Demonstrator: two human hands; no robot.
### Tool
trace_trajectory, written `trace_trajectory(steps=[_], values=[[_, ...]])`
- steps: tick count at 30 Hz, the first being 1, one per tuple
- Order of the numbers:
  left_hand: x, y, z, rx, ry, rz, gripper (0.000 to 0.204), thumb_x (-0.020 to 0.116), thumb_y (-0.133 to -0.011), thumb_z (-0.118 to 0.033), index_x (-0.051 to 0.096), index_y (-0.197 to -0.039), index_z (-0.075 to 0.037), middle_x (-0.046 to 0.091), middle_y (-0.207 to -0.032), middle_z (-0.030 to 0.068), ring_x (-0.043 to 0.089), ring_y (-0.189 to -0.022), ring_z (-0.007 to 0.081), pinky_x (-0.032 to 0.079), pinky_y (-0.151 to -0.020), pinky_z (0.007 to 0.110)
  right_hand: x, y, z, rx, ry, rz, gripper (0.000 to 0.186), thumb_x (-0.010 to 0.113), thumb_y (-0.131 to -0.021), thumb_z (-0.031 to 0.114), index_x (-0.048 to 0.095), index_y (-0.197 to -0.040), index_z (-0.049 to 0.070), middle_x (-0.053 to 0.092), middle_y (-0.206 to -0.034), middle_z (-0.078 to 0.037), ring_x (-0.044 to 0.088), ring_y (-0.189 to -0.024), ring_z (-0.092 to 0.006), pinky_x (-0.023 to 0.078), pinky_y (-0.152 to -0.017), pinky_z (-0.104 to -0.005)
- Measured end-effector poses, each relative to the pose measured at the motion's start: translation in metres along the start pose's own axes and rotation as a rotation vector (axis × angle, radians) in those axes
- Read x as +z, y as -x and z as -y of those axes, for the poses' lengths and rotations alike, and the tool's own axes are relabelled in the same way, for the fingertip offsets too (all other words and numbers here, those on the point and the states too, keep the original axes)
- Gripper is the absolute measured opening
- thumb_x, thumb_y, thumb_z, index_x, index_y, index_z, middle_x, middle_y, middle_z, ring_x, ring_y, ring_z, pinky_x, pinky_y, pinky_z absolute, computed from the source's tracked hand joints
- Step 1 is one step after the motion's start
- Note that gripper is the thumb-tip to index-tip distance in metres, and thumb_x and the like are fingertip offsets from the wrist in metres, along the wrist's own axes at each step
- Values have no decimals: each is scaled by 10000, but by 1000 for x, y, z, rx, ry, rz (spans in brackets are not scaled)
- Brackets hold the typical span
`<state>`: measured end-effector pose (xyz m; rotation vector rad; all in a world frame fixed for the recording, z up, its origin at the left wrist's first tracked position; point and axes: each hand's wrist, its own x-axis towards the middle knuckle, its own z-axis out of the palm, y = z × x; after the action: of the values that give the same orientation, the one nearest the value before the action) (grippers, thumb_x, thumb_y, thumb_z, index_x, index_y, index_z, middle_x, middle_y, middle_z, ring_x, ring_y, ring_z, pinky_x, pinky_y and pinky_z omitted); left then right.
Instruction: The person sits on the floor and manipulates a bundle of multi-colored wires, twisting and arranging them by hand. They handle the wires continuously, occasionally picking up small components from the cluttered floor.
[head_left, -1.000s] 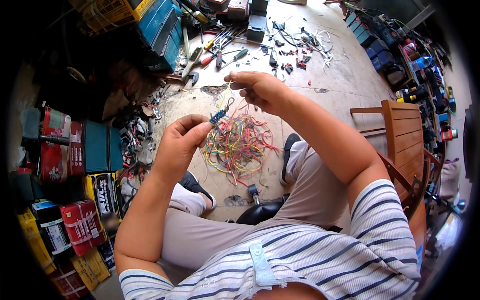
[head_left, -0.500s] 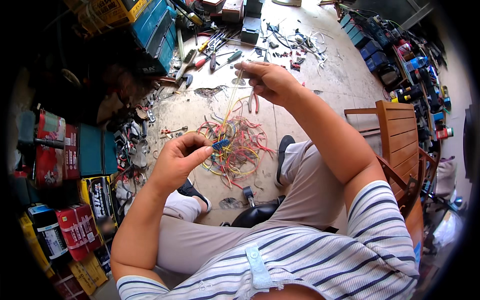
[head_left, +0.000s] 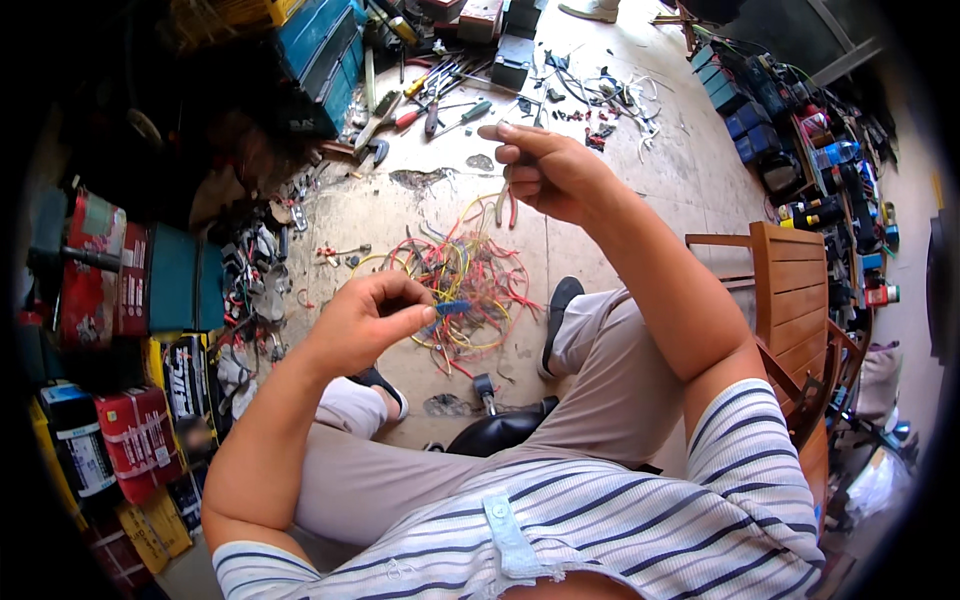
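Our left hand [head_left: 378,322] pinches a blue wire bundle [head_left: 455,307] above the tangled wires [head_left: 484,272]; we cannot tell whether our raised, bent-fingered right hand [head_left: 552,172] grips anything. We'd best pinch snugly, pull gently.

You wear a short-sleeved shirt [head_left: 640,510] of ribbed-looking cloth, white to pale grey, with bold navy stripes and thinner greyish-mauve lines between them. Your left sleeve [head_left: 262,568] and right sleeve [head_left: 745,430] carry the same striping and end above the elbows. At your neckline [head_left: 555,574], whose edge looks frayed, sits a plain light-blue placket [head_left: 510,540] with one round pale button [head_left: 499,511]. A small outlined motif [head_left: 400,570] marks your chest, too faint to make out. Your left hand [head_left: 375,315] and right hand [head_left: 548,170] are bare. Your trousers [head_left: 400,470] are greyish beige, your shoes [head_left: 560,310] dark with pale soles.
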<state>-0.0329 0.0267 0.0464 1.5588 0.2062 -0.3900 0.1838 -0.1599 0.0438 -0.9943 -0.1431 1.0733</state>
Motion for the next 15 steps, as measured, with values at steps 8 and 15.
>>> trace_trajectory(steps=[8, 15], values=[[-7, -3, 12, -46, -27, -13, 199, 652, -810, -159, 648, -896, 21, 610, -771, 12, 523, -695, 73, 430, -640, 229, 33, 22, -10, -285, 1102, 113, 285, 475, -954, 244, 653, -963, 22, 587, -824, 1, 447, -689, -80, 379, -649, -236], [-8, -4, 16, -132, -97, 3, 163, 646, -818, -127, 638, -902, 11, 603, -791, -12, 525, -724, 48, 413, -659, 198, 47, 27, -32, -408, 1469, 159, 205, 482, -942, 173, 503, -1103, 48, 531, -774, -90, 502, -708, -174, 429, -675, -309]])
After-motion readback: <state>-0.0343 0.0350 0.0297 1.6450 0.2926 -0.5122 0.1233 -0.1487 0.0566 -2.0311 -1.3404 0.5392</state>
